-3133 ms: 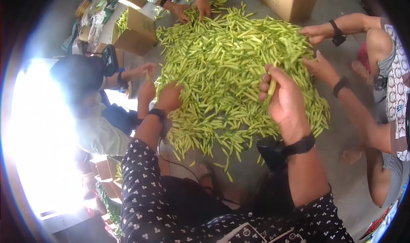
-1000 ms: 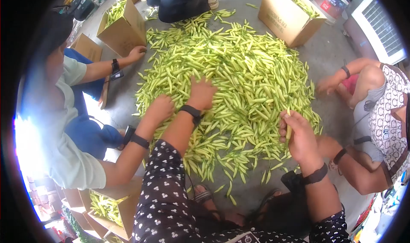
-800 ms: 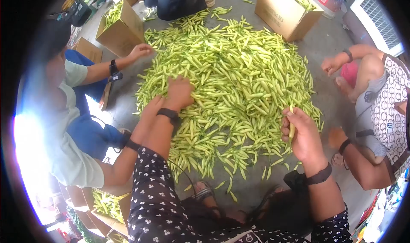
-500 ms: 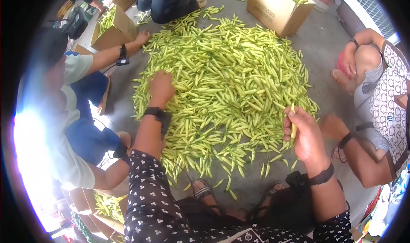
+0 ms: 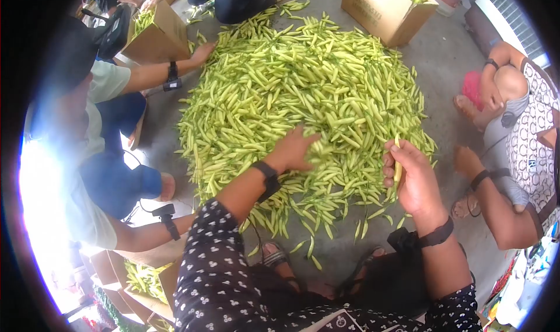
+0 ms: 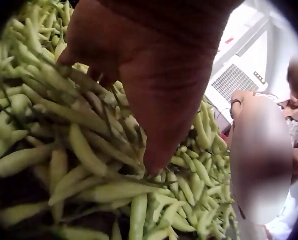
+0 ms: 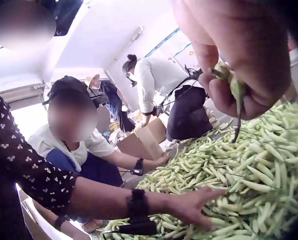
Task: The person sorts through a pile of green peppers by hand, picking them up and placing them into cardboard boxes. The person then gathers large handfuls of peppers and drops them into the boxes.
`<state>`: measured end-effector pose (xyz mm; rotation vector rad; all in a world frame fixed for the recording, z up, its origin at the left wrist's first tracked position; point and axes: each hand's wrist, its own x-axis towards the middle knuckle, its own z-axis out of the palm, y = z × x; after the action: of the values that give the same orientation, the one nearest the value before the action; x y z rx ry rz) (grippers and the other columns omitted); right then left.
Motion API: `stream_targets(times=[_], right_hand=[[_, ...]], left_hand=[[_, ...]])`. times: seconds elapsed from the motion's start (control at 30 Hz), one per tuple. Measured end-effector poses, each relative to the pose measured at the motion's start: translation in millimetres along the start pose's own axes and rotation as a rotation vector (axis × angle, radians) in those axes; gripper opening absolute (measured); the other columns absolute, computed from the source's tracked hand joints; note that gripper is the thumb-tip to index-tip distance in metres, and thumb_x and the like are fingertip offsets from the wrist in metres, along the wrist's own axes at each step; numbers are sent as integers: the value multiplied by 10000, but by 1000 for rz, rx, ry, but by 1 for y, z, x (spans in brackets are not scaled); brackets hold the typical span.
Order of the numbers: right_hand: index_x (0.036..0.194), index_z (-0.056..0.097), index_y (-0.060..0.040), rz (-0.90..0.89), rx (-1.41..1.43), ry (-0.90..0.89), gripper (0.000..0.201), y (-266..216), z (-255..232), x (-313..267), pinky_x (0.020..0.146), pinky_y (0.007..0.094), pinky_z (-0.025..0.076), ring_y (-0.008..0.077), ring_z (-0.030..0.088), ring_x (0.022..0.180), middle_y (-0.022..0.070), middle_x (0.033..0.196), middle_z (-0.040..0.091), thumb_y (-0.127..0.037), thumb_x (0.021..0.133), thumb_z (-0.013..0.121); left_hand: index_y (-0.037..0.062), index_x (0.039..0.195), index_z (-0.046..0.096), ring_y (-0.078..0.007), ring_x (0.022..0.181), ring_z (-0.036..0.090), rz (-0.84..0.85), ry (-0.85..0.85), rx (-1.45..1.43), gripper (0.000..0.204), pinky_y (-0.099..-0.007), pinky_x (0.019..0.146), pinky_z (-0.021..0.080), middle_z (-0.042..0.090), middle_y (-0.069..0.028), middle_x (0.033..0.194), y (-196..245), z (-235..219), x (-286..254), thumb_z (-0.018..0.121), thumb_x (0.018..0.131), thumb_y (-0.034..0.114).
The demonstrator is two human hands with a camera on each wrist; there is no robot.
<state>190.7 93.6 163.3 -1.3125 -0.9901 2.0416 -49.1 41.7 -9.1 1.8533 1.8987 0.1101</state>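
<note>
A wide heap of pale green chili peppers (image 5: 291, 93) lies on the floor. My left hand (image 5: 293, 149) is over its near middle with the fingers spread; a few peppers by the fingertips are blurred. In the left wrist view, the thumb of my left hand (image 6: 159, 110) points down among the peppers and most of its fingertips are hidden. At the heap's right edge, my right hand (image 5: 417, 183) holds a yellowish-green chili pepper (image 5: 398, 170) between curled fingers and thumb. The right wrist view shows green stem ends (image 7: 237, 92) sticking out from that hand.
Cardboard boxes of peppers stand at the back right (image 5: 382, 11), back left (image 5: 160, 37) and lower left (image 5: 169, 285). A person at left reaches a hand (image 5: 203, 53) to the heap. Another person (image 5: 528, 133) sits at right. Loose peppers (image 5: 315, 262) lie near my feet.
My left hand has swept from the heap's left side toward its near middle, and its fingers have spread. My right hand still holds the chili pepper in nearly the same place.
</note>
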Motion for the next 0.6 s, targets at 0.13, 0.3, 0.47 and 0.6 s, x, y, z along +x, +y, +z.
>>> stream_targets(times=[0.13,0.3,0.47,0.6], right_hand=[[952,570,-49,-9,13,-12,132,-2,1,-7,508,244,381,92,485,615,4,721,530,-164,893,542],[956,570,-42,-37,18,-47,138,-5,2,-21,504,244,381,94,485,595,10,714,534,-162,894,544],[958,569,-38,-49,-6,-37,137,-2,-3,-19,504,245,382,94,486,589,11,710,535,-156,895,541],[967,568,-34,-38,-14,-11,145,0,-8,-14,507,247,383,96,488,591,11,710,535,-157,896,540]], left_hand=[[200,1279,503,-365,1065,495,89,-281,-132,702,-413,881,440,437,-236,1233,-14,6,-40,758,642,350],[122,898,695,-309,811,605,132,-100,-104,206,-406,690,487,632,-116,852,-22,-11,0,667,726,231],[63,869,658,-344,854,600,29,325,-110,163,-445,724,481,627,-144,916,-1,0,77,567,751,127],[44,891,633,-365,842,599,-68,265,20,176,-451,724,483,627,-164,908,-3,26,87,537,748,78]])
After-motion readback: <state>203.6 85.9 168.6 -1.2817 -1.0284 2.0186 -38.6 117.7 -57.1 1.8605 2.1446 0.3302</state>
